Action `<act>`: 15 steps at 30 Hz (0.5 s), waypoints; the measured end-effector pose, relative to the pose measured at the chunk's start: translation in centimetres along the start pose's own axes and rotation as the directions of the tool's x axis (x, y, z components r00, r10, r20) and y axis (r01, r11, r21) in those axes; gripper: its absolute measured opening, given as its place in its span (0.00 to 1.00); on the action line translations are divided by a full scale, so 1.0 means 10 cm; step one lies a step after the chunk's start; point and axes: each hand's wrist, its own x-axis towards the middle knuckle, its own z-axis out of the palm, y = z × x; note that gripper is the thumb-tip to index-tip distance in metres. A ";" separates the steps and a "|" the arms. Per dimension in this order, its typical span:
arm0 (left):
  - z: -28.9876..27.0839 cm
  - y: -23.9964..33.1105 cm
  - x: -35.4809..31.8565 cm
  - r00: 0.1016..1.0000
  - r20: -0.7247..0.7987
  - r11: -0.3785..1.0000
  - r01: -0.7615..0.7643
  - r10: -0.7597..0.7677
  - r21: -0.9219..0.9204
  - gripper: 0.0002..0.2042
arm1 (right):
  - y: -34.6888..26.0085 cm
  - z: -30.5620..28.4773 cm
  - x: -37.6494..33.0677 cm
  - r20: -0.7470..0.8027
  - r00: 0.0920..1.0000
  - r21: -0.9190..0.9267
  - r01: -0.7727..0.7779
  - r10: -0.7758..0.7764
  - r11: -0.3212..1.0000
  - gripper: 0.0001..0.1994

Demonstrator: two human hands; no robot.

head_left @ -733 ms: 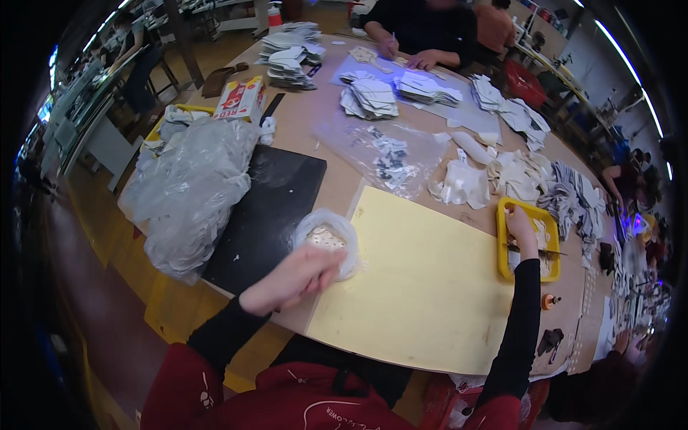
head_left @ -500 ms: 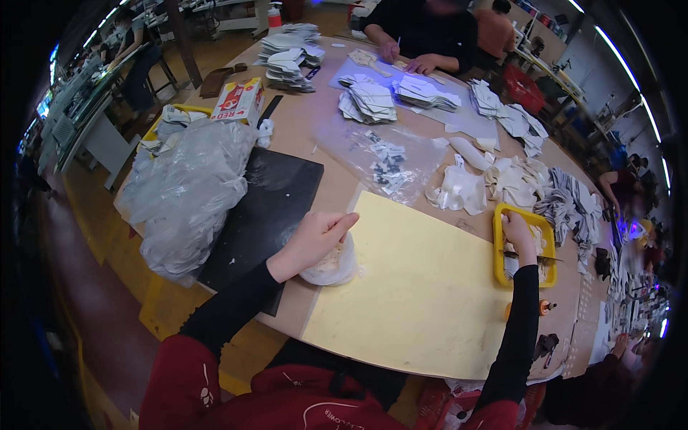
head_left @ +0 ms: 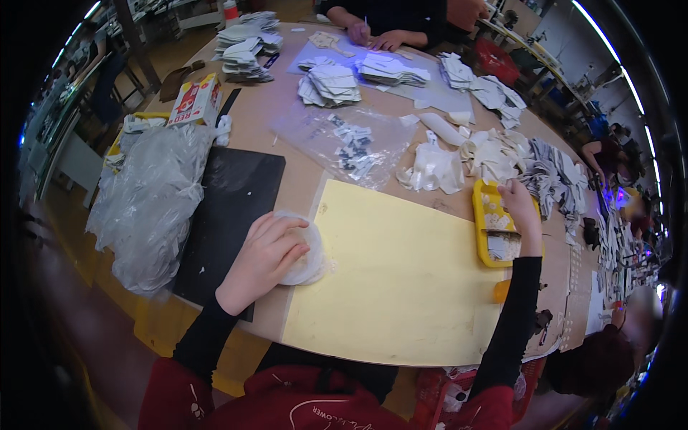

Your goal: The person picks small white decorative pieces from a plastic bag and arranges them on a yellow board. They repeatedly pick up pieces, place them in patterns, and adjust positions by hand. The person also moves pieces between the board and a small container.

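Flat under the left hand (head_left: 264, 258) lies a small clear plastic bag (head_left: 307, 252), round in outline and puffed with pale pieces, its film crinkled and glossy. The fingers (head_left: 283, 240) are spread and laid over its top, pressing rather than gripping; the bag rests on the worktop (head_left: 304, 168) right at the left edge of a large smooth yellow sheet (head_left: 401, 279). Just to the left of those fingers is a matt black rectangular mat (head_left: 229, 208), and beyond it a big heap of crumpled, translucent plastic film (head_left: 150, 204).

Well to the right, the right hand (head_left: 517, 206) reaches into a shallow yellow tray (head_left: 479, 229) with rounded corners, holding small pale and grey pieces. Its fingers (head_left: 510, 192) curl down at the tray's upper end; whether they have hold of anything cannot be told. Above them lie soft white fabric scraps (head_left: 437, 168) in a loose pile.
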 end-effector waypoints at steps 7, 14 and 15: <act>0.37 0.69 -0.36 0.969 0.147 0.840 0.246 -0.199 -0.484 0.12 | -1.05 0.66 -1.13 0.345 0.881 0.157 0.285 -0.323 0.945 0.14; 0.82 0.79 -0.42 0.977 0.113 0.983 0.177 -0.182 0.054 0.26 | -1.22 0.89 -1.67 0.416 0.823 0.251 0.304 -0.387 0.919 0.10; 0.85 0.83 -0.44 0.975 0.132 0.984 0.180 -0.180 0.012 0.26 | -1.24 0.86 -1.68 0.430 0.827 0.258 0.271 -0.361 0.927 0.11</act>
